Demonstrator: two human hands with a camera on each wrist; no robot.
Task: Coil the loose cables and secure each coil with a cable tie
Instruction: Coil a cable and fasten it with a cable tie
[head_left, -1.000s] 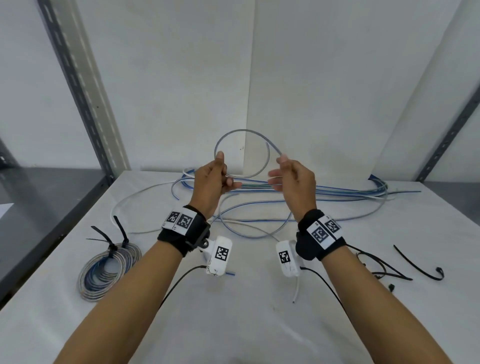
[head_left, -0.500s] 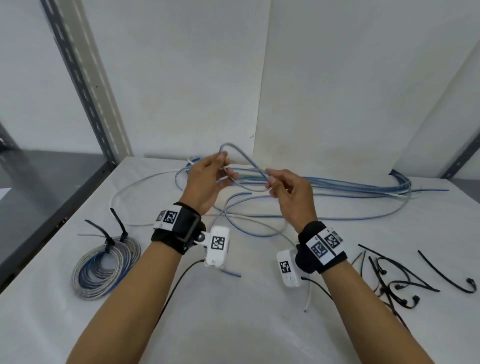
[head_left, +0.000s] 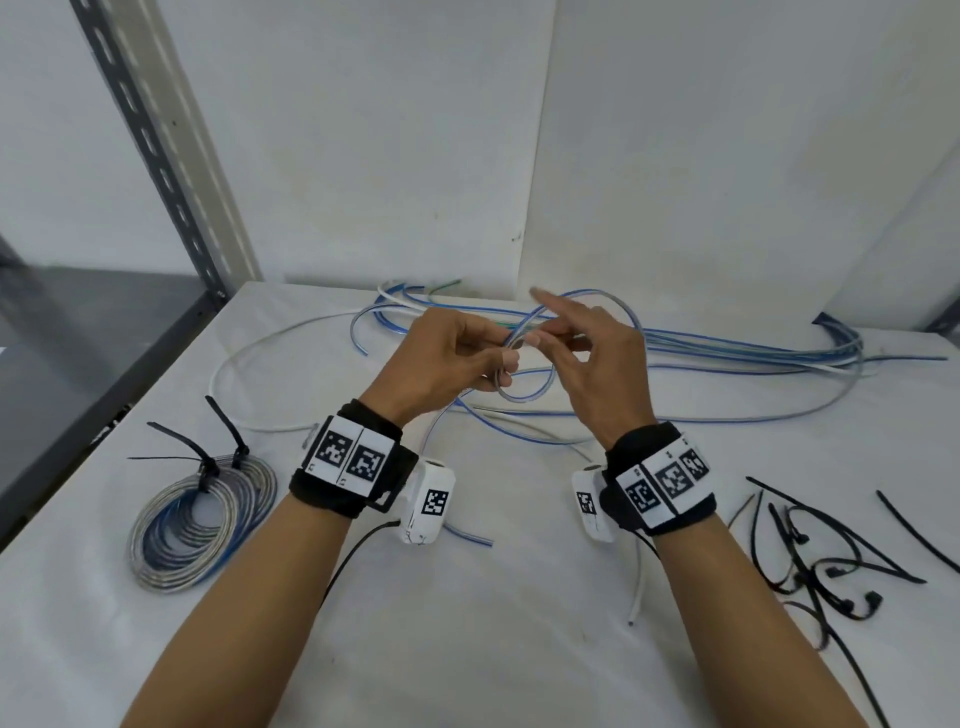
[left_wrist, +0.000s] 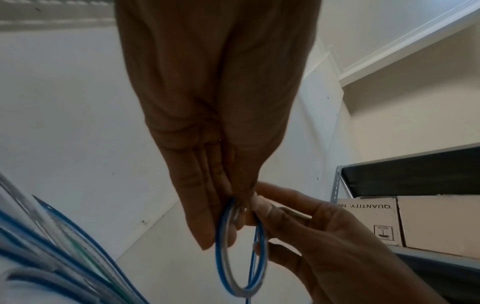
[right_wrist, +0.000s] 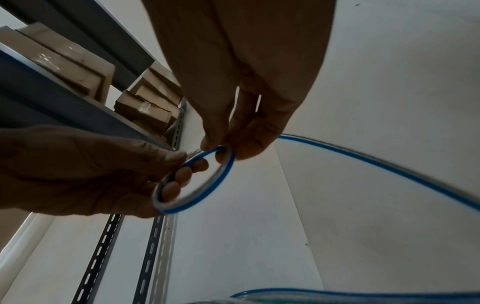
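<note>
Pinching small cable loop (head_left: 519, 374) with left hand (head_left: 447, 358) above table (head_left: 467, 649) middle. Right hand (head_left: 597, 364) gripping same loop's far side, index finger extended. Free length trailing right toward back-right corner, nearer right hand.

The cable loop (head_left: 524, 371), wide and raised above the hands a second ago, is now small and tight between them. The left hand (head_left: 447, 358) and right hand (head_left: 597, 364) have closed together over the loose cables (head_left: 727, 353), the right index finger now pointing out.
</note>
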